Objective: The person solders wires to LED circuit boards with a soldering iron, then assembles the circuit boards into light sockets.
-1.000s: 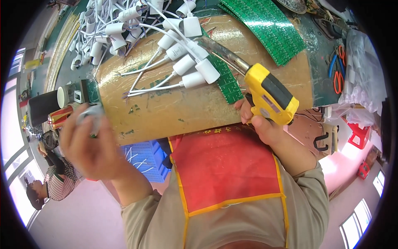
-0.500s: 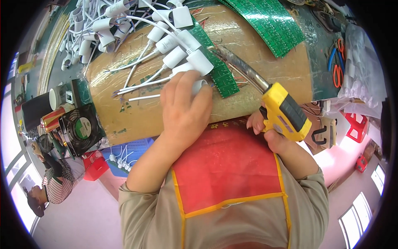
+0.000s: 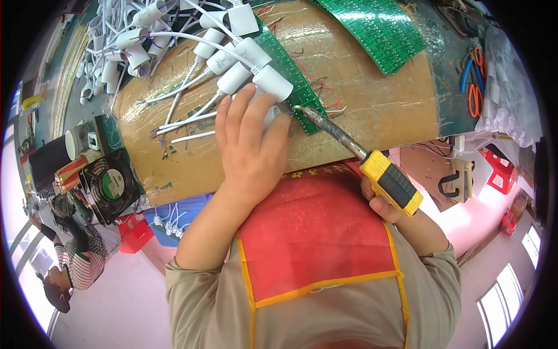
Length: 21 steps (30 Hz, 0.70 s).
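My left hand [image 3: 251,154] is closed around a white cylindrical plastic housing [image 3: 271,116] with a white cable, at the near end of a row of similar housings [image 3: 233,78]. My fingers hide much of it. In my right hand [image 3: 381,200] is a yellow and black soldering gun [image 3: 390,181], gripped by its handle. Its metal tip points left and meets the near part of a narrow green circuit board strip [image 3: 286,67], close to the held housing. Whether the tip touches the board or a wire, I cannot tell. Thin red and white wires [image 3: 332,106] stick out along the strip's right side.
A heap of white housings and cables [image 3: 125,43] lies far left. Larger green circuit board panels [image 3: 375,32] lie far right on the brown work mat [image 3: 383,116]. Pliers [image 3: 474,87] and plastic bags [image 3: 508,93] are at right. A black fan [image 3: 110,185] stands left; a co-worker [image 3: 81,262] sits beyond.
The soldering gun's tip has come down and nearer, onto the strip's near part by the held housing. My left hand and the row of housings have shifted slightly left.
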Available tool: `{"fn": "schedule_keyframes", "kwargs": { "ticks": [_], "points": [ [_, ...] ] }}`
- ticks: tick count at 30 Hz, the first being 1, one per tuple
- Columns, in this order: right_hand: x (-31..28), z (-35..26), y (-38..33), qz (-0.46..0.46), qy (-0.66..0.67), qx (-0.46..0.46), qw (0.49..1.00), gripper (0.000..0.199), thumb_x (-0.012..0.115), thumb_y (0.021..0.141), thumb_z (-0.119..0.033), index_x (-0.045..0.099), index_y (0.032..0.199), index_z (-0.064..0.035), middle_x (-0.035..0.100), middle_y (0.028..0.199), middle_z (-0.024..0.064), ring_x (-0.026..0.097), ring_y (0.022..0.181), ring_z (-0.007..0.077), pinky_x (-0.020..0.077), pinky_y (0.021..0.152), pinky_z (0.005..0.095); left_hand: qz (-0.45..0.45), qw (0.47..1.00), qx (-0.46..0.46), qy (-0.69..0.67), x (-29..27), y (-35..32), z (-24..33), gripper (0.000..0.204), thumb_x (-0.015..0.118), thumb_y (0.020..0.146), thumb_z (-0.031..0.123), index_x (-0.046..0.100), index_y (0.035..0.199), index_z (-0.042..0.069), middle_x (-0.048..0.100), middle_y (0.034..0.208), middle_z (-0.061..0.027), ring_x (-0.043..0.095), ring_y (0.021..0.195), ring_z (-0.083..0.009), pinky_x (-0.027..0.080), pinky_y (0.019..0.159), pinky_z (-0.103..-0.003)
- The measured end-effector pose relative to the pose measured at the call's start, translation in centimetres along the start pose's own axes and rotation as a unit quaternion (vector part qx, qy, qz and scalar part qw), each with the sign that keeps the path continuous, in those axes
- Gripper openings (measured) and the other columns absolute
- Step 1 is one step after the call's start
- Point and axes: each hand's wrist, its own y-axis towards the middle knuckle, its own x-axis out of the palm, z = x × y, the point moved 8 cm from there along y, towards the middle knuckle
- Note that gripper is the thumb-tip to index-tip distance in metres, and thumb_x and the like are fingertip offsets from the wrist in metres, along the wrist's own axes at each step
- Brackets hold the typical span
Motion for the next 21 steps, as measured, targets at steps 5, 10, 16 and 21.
{"fn": "schedule_keyframes", "kwargs": {
  "ticks": [5, 10, 16, 21],
  "points": [
    [0.2, 0.6, -0.6, 0.004, 0.000, 0.017, 1.000, 0.029, 0.065, 0.086, -0.034, 0.054, 0.072, -0.0112, 0.056, 0.072, 0.0071, 0.056, 0.065, 0.0310, 0.0436, 0.057, 0.0387, 0.016, 1.000, -0.015, -0.018, -0.2, -0.2, -0.3, 0.025, 0.076, 0.068, -0.001, 0.068, 0.090, 0.008, 0.057, 0.117, -0.0132, 0.057, 0.114, -0.0379, 0.046, 0.096, -0.047],
    [0.2, 1.1, -0.8, 0.004, 0.007, 0.034, 0.999, 0.031, 0.065, 0.086, -0.034, 0.052, 0.071, -0.0112, 0.054, 0.070, 0.0062, 0.054, 0.064, 0.0300, 0.0423, 0.057, 0.0385, 0.028, 0.999, -0.010, -0.016, 0.0, -0.3, -0.4, 0.026, 0.078, 0.067, -0.001, 0.069, 0.090, 0.009, 0.057, 0.117, -0.0130, 0.057, 0.115, -0.0380, 0.046, 0.095, -0.046],
    [0.3, 1.4, -1.0, 0.011, 0.020, 0.029, 0.999, 0.030, 0.066, 0.085, -0.032, 0.051, 0.070, -0.0109, 0.053, 0.068, 0.0062, 0.053, 0.062, 0.0296, 0.0415, 0.056, 0.0384, 0.068, 0.997, -0.020, -0.019, 0.1, -0.7, -0.6, 0.016, 0.070, 0.072, 0.010, 0.069, 0.087, 0.015, 0.059, 0.116, -0.0080, 0.057, 0.118, -0.0316, 0.041, 0.102, -0.048],
    [0.2, 1.5, -1.1, 0.008, 0.005, 0.026, 1.000, 0.028, 0.066, 0.084, -0.029, 0.051, 0.070, -0.0108, 0.054, 0.068, 0.0069, 0.054, 0.062, 0.0309, 0.0420, 0.056, 0.0387, 0.056, 0.998, -0.026, -0.004, 0.3, -0.7, -0.6, 0.016, 0.070, 0.071, 0.010, 0.069, 0.086, 0.015, 0.059, 0.117, -0.0081, 0.056, 0.118, -0.0324, 0.040, 0.103, -0.049]
  ]
}}
